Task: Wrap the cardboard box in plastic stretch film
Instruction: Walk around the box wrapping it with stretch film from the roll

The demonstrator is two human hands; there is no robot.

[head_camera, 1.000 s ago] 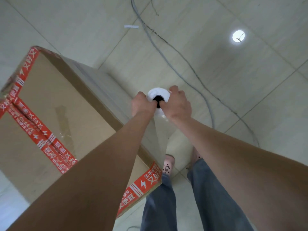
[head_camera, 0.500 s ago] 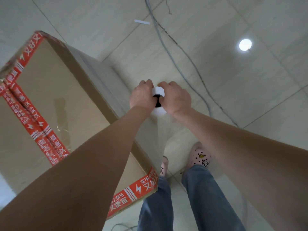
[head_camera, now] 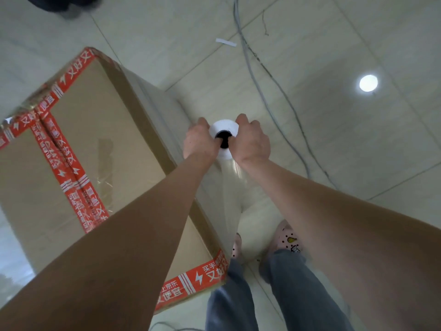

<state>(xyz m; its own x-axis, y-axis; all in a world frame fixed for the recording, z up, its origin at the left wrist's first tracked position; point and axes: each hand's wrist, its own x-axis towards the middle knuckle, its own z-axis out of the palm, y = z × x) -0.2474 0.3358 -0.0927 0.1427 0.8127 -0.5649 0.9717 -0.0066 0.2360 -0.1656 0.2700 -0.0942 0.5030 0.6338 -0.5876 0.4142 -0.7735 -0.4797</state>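
A large cardboard box [head_camera: 100, 139] sealed with red printed tape stands on the floor at the left. Clear film covers its right side face. A roll of stretch film [head_camera: 224, 130] stands upright just right of the box, seen from its white top end with a dark core. My left hand [head_camera: 199, 142] grips the roll's top from the left, and my right hand [head_camera: 253, 142] grips it from the right. A clear sheet of film [head_camera: 232, 197] hangs from the roll down toward the box's near corner.
The pale tiled floor [head_camera: 334, 139] carries grey cables [head_camera: 267, 96] running from the top middle down to the right. A white strip [head_camera: 225, 42] lies near them. My feet in pink clogs [head_camera: 286, 240] stand beside the box's near corner. A dark object [head_camera: 59, 2] shows at the top left.
Both hands with the roll have stayed at the box's right side while I stepped along it; my fingers have shifted on the roll's top and more of the white end shows.
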